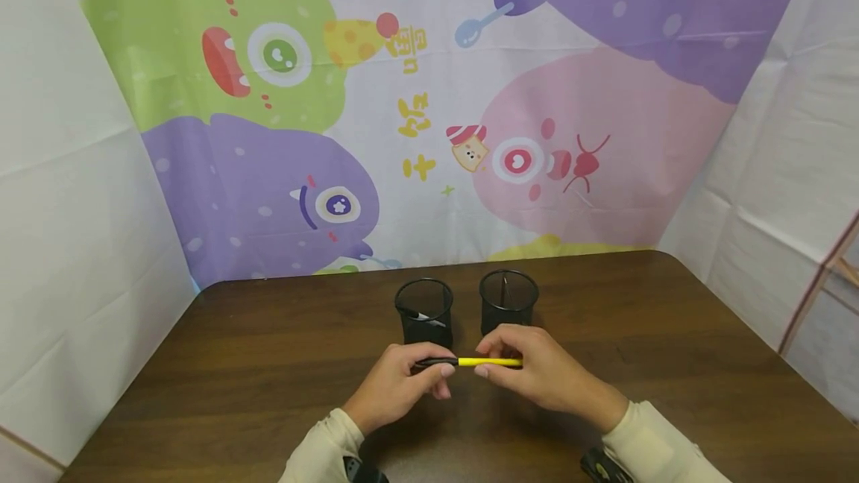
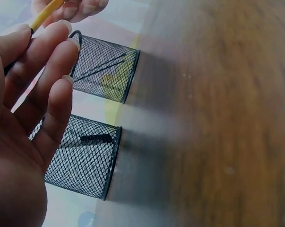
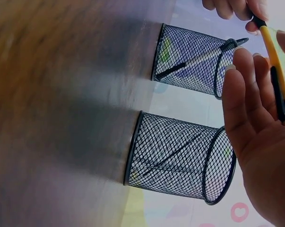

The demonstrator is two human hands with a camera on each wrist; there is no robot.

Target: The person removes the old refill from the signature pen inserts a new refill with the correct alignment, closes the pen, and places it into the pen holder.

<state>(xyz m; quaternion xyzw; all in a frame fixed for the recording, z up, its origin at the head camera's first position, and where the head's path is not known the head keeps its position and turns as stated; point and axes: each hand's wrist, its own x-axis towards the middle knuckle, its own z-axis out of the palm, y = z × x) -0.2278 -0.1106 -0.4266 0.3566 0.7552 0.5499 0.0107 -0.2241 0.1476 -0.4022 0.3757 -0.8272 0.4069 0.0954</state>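
My left hand [image 1: 397, 386] pinches the black end of a yellow-and-black pen [image 1: 488, 362] between thumb and fingers. The yellow end is in the grip of my right hand [image 1: 546, 373], so the pen lies level between both hands. In the right wrist view the pen's black clip [image 3: 279, 92] points toward the right palm. Just beyond the hands stand two black wire-mesh pen cups. A black-and-white pen [image 3: 199, 59] leans inside the left cup [image 1: 427, 332]. Thin dark lines show in the right cup [image 1: 508, 315], which is partly behind my right hand.
The cups stand side by side on a dark brown wooden table [image 1: 282, 349]. A cloth with cartoon monsters [image 1: 429, 229] hangs behind the table, and white cloth [image 1: 80, 244] hangs at both sides. Each wrist wears a dark strapped device.
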